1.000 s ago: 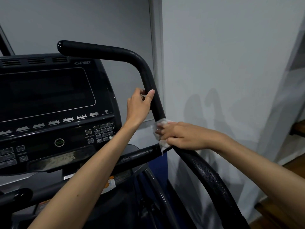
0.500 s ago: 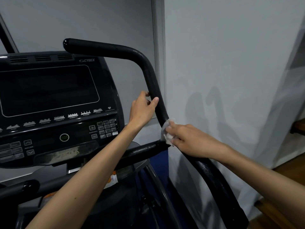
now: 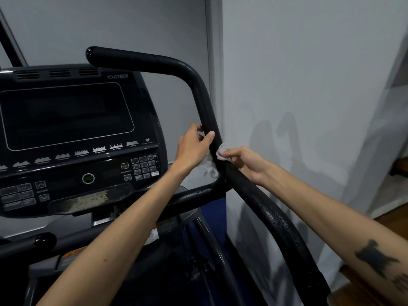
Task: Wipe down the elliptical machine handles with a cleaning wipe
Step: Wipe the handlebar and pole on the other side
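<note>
Both hands work the right handle (image 3: pixel 207 120) in the head view: the left hand (image 3: pixel 194 149) curls round the bar just above the junction, while the right hand (image 3: pixel 240 157) pinches the white wipe (image 3: pixel 221 151) against the bar's outer side, just below. Held by so little, the wipe could slip free, or skip the handle's hidden back face beside the wall (image 3: pixel 309 85).

Dark console (image 3: pixel 72 138) with a blank display panel (image 3: pixel 66 114), a numeric keypad (image 3: pixel 143 166) at its lower right corner and a round button (image 3: pixel 88 178) below centre. Grey wall (image 3: pixel 298 74) at right; wooden floor (image 3: pixel 390 219) at lower right edge.
</note>
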